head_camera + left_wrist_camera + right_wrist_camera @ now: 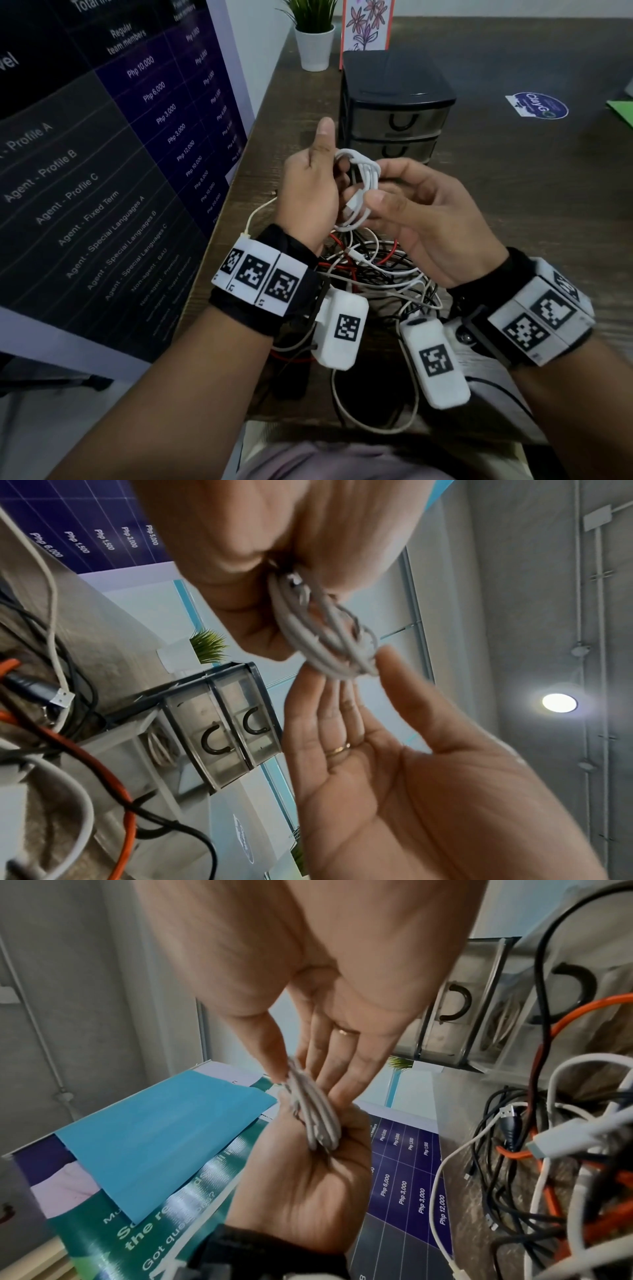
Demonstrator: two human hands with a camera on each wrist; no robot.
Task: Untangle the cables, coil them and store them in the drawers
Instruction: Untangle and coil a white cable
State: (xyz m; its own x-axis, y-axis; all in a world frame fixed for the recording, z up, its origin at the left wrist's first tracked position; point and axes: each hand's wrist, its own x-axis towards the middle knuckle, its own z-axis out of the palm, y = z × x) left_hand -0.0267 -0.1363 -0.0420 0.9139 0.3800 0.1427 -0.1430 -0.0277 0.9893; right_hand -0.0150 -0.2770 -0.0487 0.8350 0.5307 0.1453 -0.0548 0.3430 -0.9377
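A coiled white cable (363, 174) hangs in the air between both hands, in front of the drawers. My left hand (315, 192) grips one side of the coil (329, 642) with curled fingers, thumb pointing up. My right hand (387, 186) pinches the other side of the coil (318, 1118) between thumb and straight fingers. Under the hands, a tangle of white, black and orange-red cables (370, 270) lies on the table. The dark drawer unit (394, 113) stands behind; its two upper drawers are pushed in. A lower clear drawer (161, 748) holds a coiled cable.
A large printed board (102, 171) leans along the table's left edge. Behind the drawer unit stand a small potted plant (313, 41) and a flower card (366, 27). A round sticker (536, 106) lies on the brown table (513, 205) at right.
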